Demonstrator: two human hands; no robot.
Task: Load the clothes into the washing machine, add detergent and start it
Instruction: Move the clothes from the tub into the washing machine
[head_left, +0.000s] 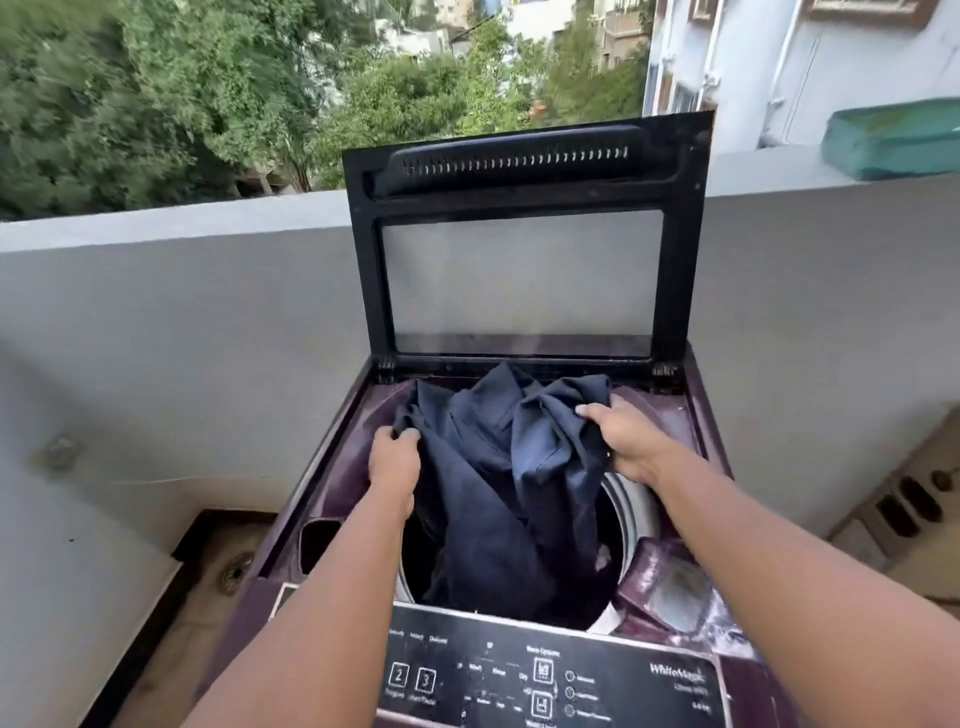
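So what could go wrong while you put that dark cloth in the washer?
Both hands, left and right, hold the dark garment spread over the drum opening. Its upper edge drapes near the lid hinge, so a fold might stay outside and get pinched when the raised lid closes. Part could also land on the wet compartment at the right.

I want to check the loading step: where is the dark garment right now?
In the head view the dark garment hangs at centre, held by the left hand and right hand over the washing machine drum, lower end already inside.
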